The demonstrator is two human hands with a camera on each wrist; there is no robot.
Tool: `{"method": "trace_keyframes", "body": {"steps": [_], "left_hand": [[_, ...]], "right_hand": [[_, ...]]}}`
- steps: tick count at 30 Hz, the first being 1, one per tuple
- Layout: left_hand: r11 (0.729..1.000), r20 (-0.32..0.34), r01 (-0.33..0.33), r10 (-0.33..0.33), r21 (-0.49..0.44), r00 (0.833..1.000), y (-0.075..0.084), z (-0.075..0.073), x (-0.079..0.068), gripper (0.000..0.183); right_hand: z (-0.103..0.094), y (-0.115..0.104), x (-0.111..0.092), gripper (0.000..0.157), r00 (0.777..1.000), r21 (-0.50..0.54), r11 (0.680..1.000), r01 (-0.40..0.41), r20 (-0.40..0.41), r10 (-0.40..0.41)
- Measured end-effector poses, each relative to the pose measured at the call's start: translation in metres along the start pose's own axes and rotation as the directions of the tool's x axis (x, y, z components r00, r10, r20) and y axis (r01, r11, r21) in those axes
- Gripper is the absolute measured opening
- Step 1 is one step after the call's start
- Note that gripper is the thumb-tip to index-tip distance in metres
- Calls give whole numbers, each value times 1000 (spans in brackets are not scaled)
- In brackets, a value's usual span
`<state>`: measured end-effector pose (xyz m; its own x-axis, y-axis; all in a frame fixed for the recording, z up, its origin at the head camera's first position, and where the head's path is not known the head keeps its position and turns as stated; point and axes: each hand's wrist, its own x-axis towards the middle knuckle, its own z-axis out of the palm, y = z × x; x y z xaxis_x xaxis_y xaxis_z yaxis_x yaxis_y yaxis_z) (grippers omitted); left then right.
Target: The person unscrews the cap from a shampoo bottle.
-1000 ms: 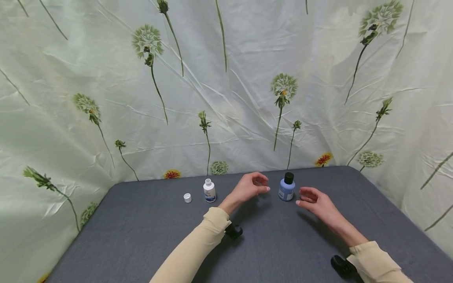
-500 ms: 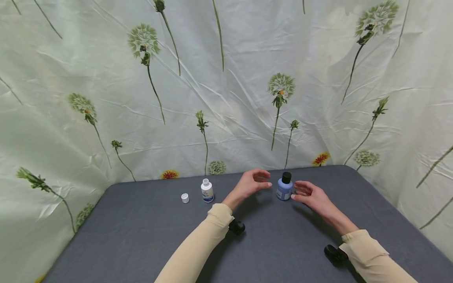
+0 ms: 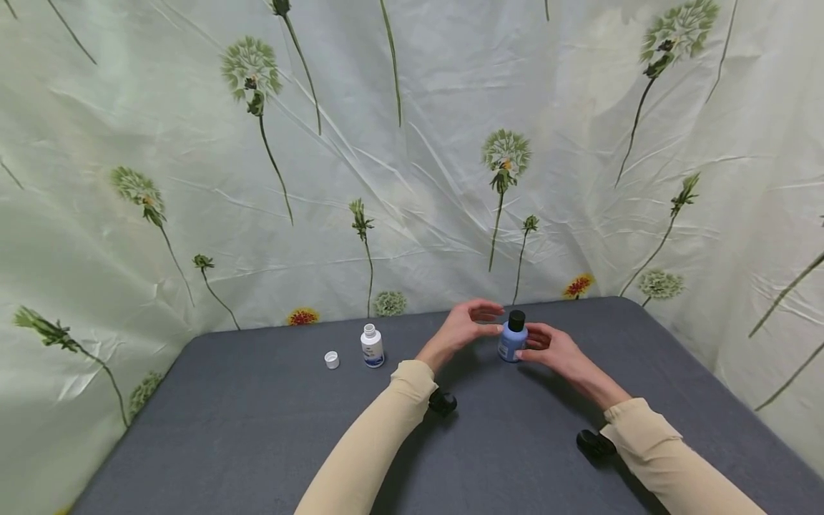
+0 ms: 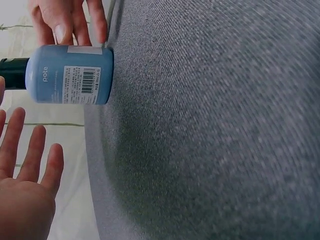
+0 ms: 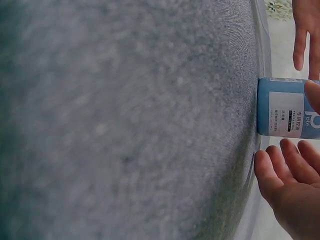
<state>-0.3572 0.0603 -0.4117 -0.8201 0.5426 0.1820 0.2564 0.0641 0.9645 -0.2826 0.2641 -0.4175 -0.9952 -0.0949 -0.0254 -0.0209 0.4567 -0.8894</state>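
Note:
A blue bottle (image 3: 512,340) with a black cap (image 3: 516,320) stands upright on the grey cloth, between both hands. My left hand (image 3: 465,325) is at its left, fingers spread and apart from the bottle in the left wrist view; the thumb tip lies by the cap (image 4: 14,73). From the right, my right hand (image 3: 555,349) reaches round the bottle with loosely bent fingers. The right wrist view has these fingers (image 5: 287,167) short of the bottle's side, the thumb (image 5: 313,95) in front of it; whether the thumb touches cannot be told.
Left of the hands stands a small white bottle (image 3: 372,346) with an uncovered neck. Beside it lies a white cap (image 3: 331,360). The grey cloth-covered table (image 3: 257,429) ends at a flower-printed curtain (image 3: 412,179) behind. A black wrist device (image 3: 595,445) sits under each sleeve.
My right hand has moved left, closing in on the blue bottle. My left hand has drawn nearer to it from the other side. The whole head view has shifted slightly.

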Motion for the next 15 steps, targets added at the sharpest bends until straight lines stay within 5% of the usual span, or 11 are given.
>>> {"method": "trace_keyframes", "body": {"steps": [15], "left_hand": [[999,-30,53,-53,-13,998,3,15,8,34]], "right_hand": [[6,-3,5,65,1000,39,999,6,26,-7]]}}
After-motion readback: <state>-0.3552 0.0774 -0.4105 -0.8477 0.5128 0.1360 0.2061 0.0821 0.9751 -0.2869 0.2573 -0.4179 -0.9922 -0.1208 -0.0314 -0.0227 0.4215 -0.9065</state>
